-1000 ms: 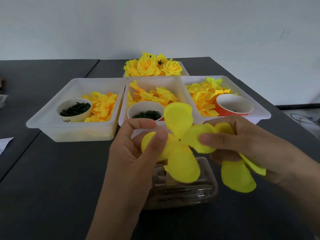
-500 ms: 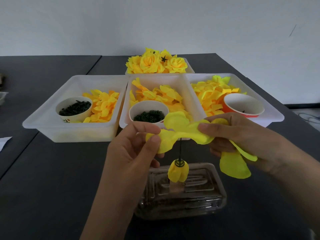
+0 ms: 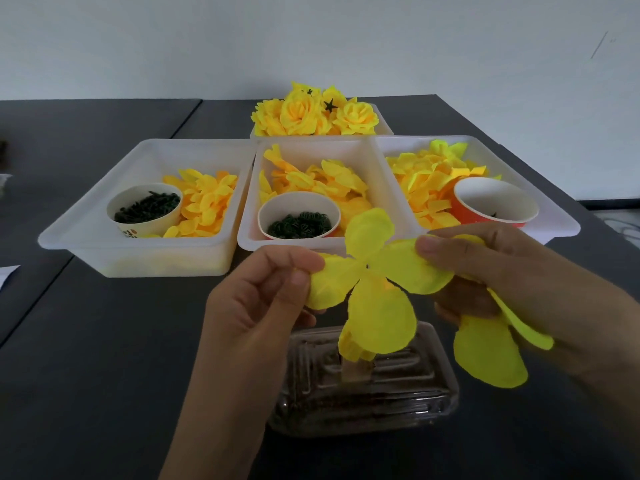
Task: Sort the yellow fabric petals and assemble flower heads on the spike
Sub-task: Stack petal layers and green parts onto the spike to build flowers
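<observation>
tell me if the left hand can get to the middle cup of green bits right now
Probably not right away. The left hand is pinching the petal piece that both hands hold. The cup sits just beyond it, uncovered, in the middle tray, so the path looks free once it lets go.

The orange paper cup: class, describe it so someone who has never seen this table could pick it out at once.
Start with the row of three white trays on the dark table. Go to the tray on the right, heaped with yellow petals. The orange cup stands at its front; unlike the two white cups full of small dark green pieces, it looks almost empty.
</observation>
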`<act>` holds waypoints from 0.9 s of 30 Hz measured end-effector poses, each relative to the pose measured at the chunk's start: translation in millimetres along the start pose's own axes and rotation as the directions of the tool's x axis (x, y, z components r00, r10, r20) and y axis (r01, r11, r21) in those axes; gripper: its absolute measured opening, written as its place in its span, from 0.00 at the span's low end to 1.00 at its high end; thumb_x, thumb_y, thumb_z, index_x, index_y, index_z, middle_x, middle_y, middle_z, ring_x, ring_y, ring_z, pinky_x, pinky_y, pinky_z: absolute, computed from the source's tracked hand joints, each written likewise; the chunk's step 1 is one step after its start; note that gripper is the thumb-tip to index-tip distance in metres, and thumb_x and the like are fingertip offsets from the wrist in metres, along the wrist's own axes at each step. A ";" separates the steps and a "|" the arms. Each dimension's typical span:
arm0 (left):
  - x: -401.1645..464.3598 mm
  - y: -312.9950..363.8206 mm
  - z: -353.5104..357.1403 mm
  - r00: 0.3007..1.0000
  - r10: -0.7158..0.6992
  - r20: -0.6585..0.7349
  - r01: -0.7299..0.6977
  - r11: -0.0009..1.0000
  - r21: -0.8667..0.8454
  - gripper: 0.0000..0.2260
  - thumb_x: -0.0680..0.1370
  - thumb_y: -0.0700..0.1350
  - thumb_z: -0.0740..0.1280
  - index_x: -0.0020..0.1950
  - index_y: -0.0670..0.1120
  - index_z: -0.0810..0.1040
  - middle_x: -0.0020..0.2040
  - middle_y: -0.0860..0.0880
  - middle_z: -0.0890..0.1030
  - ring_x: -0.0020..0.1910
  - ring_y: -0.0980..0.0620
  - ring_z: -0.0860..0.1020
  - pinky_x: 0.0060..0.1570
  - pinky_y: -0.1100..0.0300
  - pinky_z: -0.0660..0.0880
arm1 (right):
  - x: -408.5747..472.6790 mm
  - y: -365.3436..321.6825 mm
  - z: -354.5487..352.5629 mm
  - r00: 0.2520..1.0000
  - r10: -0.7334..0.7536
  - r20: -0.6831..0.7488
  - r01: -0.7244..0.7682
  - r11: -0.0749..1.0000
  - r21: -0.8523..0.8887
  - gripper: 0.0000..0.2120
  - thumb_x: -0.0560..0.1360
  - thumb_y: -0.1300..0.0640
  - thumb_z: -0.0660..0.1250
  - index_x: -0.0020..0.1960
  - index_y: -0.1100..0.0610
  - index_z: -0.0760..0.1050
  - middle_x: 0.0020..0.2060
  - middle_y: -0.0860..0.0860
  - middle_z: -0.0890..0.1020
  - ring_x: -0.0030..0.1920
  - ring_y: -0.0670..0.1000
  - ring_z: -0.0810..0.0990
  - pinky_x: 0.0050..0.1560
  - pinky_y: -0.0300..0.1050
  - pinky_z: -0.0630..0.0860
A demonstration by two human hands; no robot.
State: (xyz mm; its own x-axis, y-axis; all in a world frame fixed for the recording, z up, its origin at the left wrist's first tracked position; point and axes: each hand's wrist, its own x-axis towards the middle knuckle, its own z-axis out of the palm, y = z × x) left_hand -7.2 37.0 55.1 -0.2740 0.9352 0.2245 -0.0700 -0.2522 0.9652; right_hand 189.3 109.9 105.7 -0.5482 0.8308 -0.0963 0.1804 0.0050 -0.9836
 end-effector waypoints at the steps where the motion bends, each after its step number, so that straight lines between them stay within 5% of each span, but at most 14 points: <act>1: 0.4 -1.1 -0.1 1.000 -0.002 -0.003 0.002 1.000 0.010 0.08 0.74 0.46 0.64 0.43 0.53 0.83 0.44 0.48 0.85 0.40 0.53 0.81 0.39 0.61 0.78 | 0.2 2.7 1.0 1.000 0.013 -0.009 -0.013 1.000 -0.003 0.13 0.69 0.45 0.67 0.35 0.55 0.81 0.20 0.48 0.67 0.22 0.45 0.66 0.29 0.39 0.71; 8: 2.9 -5.1 0.1 1.000 -0.009 -0.004 0.009 1.000 -0.004 0.06 0.76 0.46 0.68 0.43 0.54 0.84 0.43 0.50 0.85 0.43 0.53 0.83 0.40 0.63 0.79 | 2.8 11.1 3.9 0.999 0.017 -0.047 -0.017 1.000 0.018 0.25 0.68 0.46 0.67 0.42 0.71 0.72 0.20 0.48 0.68 0.21 0.46 0.68 0.28 0.38 0.72; 17: 1.5 -4.7 2.7 1.000 -0.026 -0.017 0.025 0.999 -0.044 0.07 0.71 0.48 0.67 0.43 0.53 0.85 0.38 0.51 0.83 0.35 0.57 0.78 0.36 0.65 0.77 | 8.6 12.2 -1.8 0.997 0.005 -0.081 -0.005 1.000 0.008 0.23 0.69 0.46 0.67 0.42 0.68 0.74 0.21 0.49 0.67 0.22 0.46 0.66 0.28 0.38 0.71; 22: 1.5 -9.1 -0.7 0.999 0.014 -0.052 -0.011 0.998 0.062 0.05 0.72 0.45 0.68 0.42 0.50 0.84 0.37 0.51 0.84 0.31 0.59 0.77 0.32 0.66 0.74 | 7.8 22.0 -1.8 0.994 0.073 -0.077 -0.078 0.995 -0.062 0.17 0.65 0.44 0.68 0.37 0.59 0.80 0.22 0.50 0.70 0.24 0.47 0.69 0.29 0.37 0.72; 27: -4.1 -23.5 -0.8 0.999 -0.002 -0.049 0.018 0.949 0.315 0.11 0.76 0.35 0.68 0.41 0.51 0.83 0.40 0.54 0.85 0.42 0.56 0.83 0.41 0.64 0.78 | 7.0 36.0 2.3 0.987 0.150 -0.051 -0.158 0.963 -0.218 0.21 0.64 0.39 0.68 0.37 0.58 0.80 0.28 0.53 0.74 0.29 0.48 0.71 0.37 0.46 0.68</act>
State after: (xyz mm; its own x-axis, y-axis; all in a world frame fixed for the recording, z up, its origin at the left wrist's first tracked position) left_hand -5.3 38.9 31.4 -0.3203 0.9225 0.2153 0.2309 -0.1444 0.9622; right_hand 190.1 114.7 69.3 -0.4729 0.8492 -0.2352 0.4383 -0.0048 -0.8988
